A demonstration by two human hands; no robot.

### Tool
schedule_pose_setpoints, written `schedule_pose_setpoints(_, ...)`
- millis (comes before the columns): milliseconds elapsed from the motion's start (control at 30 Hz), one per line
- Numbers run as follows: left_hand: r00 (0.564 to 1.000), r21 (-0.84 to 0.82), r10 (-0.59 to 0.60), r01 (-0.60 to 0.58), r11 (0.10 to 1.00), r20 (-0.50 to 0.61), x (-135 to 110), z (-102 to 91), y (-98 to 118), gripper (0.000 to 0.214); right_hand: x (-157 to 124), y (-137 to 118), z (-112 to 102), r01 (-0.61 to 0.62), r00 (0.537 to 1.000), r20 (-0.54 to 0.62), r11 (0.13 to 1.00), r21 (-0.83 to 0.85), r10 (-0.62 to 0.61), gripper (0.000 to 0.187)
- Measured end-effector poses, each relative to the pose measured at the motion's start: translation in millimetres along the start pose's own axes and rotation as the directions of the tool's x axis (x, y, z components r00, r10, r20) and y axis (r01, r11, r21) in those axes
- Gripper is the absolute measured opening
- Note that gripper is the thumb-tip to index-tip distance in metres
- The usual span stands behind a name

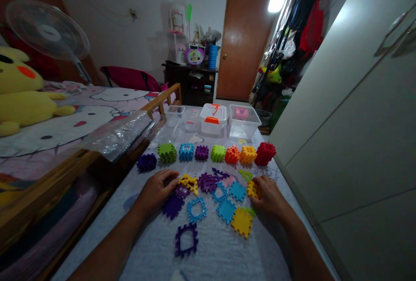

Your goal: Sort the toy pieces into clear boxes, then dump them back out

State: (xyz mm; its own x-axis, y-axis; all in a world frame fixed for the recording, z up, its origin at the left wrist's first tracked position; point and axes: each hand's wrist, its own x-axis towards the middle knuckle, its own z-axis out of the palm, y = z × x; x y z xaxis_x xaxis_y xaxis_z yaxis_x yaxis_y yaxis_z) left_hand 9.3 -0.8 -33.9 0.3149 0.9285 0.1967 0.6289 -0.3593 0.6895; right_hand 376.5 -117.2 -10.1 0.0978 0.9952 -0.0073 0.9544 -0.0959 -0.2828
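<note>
My left hand (158, 192) rests at the left edge of the loose tiles. Its fingers are curved, with a gap between thumb and forefinger, and their tips come up to a yellow triangular frame tile (188, 182) and a purple tile (182, 192). On the right, my right hand (269, 195) has its fingers closed on a yellow-orange interlocking tile (252, 189); part of it is hidden. Between the hands lie a purple windowed tile (207, 182), blue solid tiles (226, 210), a blue frame tile (196, 209) and a yellow square tile (242, 222). Nearest me is a dark purple frame tile (186, 240).
Behind the loose tiles runs a row of tile stacks sorted by colour, from a dark purple stack (147, 162) to a red stack (265, 153). Clear plastic boxes (243, 121) stand farther back. A wooden bed rail (162, 101) borders the left, a white cabinet (357, 99) the right.
</note>
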Motion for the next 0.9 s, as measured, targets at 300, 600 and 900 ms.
schedule_pose_setpoints(300,1.000,-0.017,-0.013,0.014,1.000,0.025,0,3.4,-9,0.036,15,-17,-48,0.013,0.985,-0.169,0.983,-0.184,-0.045,0.045)
schedule_pose_setpoints(600,1.000,-0.020,-0.012,0.012,1.000,-0.002,0,-0.7,1,0.033,104,-17,-90,0.114,0.993,0.011,0.920,-0.375,-0.119,0.049)
schedule_pose_setpoints(900,1.000,-0.018,-0.012,0.012,1.000,-0.001,0,-2.5,5,0.033,125,-12,-82,0.131,0.990,0.091,0.917,-0.377,-0.104,0.048)
